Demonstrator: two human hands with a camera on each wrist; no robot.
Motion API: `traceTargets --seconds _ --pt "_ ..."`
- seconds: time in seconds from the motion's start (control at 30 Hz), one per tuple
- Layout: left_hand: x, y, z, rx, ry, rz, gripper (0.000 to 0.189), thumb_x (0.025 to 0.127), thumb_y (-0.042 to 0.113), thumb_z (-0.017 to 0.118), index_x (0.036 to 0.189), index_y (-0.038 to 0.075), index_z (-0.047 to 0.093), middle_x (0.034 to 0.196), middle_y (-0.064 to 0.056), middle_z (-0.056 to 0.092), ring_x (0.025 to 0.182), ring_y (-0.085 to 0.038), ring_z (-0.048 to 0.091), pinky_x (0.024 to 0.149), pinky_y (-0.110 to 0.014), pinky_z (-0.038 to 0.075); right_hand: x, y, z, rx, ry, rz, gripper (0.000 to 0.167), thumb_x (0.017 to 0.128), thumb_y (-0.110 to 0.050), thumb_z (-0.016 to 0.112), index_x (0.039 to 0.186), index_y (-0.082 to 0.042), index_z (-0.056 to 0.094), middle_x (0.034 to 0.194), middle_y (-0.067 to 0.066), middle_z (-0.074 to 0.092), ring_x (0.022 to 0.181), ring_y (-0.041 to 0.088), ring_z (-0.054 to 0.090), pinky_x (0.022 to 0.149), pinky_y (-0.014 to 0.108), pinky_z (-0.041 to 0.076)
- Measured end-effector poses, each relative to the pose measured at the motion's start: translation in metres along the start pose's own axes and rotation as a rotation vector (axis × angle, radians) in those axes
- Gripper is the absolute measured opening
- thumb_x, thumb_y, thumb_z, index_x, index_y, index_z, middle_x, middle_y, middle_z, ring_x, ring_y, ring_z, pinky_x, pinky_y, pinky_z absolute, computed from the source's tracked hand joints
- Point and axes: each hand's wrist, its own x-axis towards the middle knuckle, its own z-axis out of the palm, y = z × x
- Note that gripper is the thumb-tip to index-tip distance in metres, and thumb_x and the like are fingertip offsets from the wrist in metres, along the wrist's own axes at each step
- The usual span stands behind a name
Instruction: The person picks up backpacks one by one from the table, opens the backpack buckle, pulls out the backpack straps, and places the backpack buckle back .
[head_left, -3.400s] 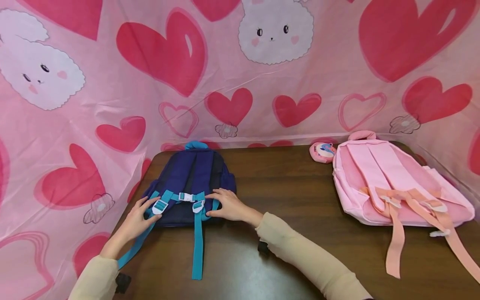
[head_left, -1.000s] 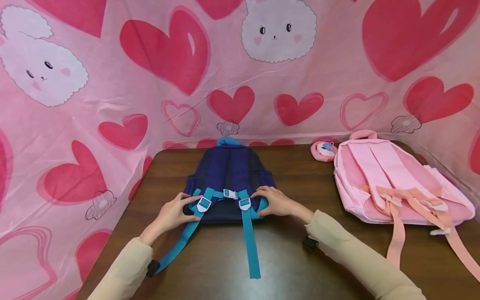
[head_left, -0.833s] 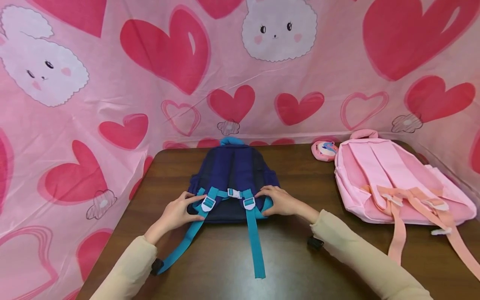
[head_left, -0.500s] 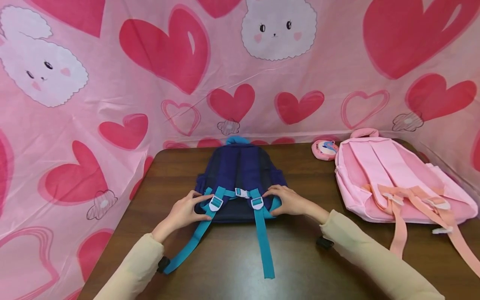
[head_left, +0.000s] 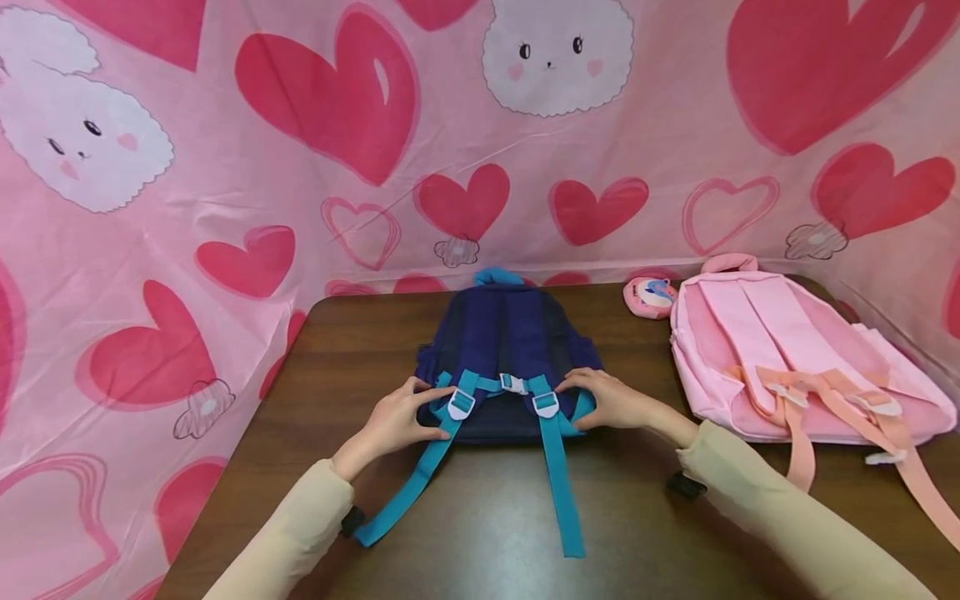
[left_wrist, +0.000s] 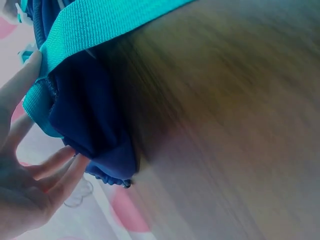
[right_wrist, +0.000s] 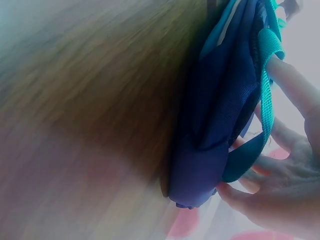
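Note:
A navy backpack (head_left: pixel 468 333) lies back panel up on the table, its teal top handle (head_left: pixel 498 277) toward the wall. My left hand (head_left: pixel 393 421) grips its lower left side by the teal webbing; in the left wrist view, fingers press the navy fabric and the thumb touches the teal strap (left_wrist: pixel 100 27). Opposite, my right hand (head_left: pixel 618 402) holds the lower right side, its thumb at a teal strap (right_wrist: pixel 267 95) in the right wrist view. A white clip (head_left: pixel 513 383) joins the two shoulder straps. Two loose teal strap ends (head_left: pixel 562 492) trail toward me.
To the right lies a pink backpack (head_left: pixel 772 333) with peach straps (head_left: pixel 802 454) hanging toward the front. A small pink pouch (head_left: pixel 649 297) rests beside its top. Pink heart-printed cloth (head_left: pixel 525 150) hangs behind and left of the brown wooden table (head_left: pixel 352 342).
The navy backpack has slid right across the table, from the left end to nearer the pink backpack. Both hands have kept hold of its lower sides and moved along with it.

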Motion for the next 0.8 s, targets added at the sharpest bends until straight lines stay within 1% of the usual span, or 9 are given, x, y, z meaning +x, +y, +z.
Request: traceTargets --seconds 0.23,0.37,0.6,0.8 --pt "0.01 0.014 0.007 0.011 0.018 0.04 0.065 0.064 0.046 0.074 0.122 0.024 0.055 0.101 -0.012 0.05 0.07 -0.014 0.048 0.055 -0.023 0.039 -0.015 0.01 -0.011 -0.007 -0.008 0.023 0.048 0.072 -0.02 0.072 0.113 -0.003 0.055 0.119 0.025 0.044 0.11 0.044 0.037 0.087 0.058 0.033" --pt "0.014 0.023 0.011 0.004 0.023 0.061 0.065 0.064 0.046 0.074 0.122 0.024 0.055 0.1 -0.012 0.05 0.07 -0.015 0.047 0.056 -0.023 0.039 -0.023 0.013 -0.017 -0.029 -0.006 0.01 0.048 0.071 -0.021 0.073 0.112 -0.004 0.055 0.119 0.026 0.044 0.109 0.045 0.037 0.087 0.058 0.032" --pt "0.02 0.035 0.016 -0.004 0.005 0.068 0.064 0.064 0.047 0.073 0.122 0.025 0.055 0.099 -0.012 0.049 0.071 -0.014 0.045 0.057 -0.023 0.039 -0.035 0.02 -0.021 -0.038 0.01 -0.003 0.046 0.07 -0.017 0.073 0.111 -0.003 0.055 0.118 0.027 0.045 0.109 0.045 0.038 0.087 0.059 0.031" --pt "0.026 0.045 0.021 -0.007 0.002 0.082 0.064 0.065 0.048 0.073 0.122 0.025 0.055 0.097 -0.011 0.048 0.068 -0.014 0.042 0.055 -0.022 0.037 -0.043 0.022 -0.029 -0.043 -0.009 0.004 0.046 0.07 -0.016 0.073 0.11 -0.003 0.055 0.118 0.027 0.045 0.11 0.046 0.038 0.088 0.059 0.031"
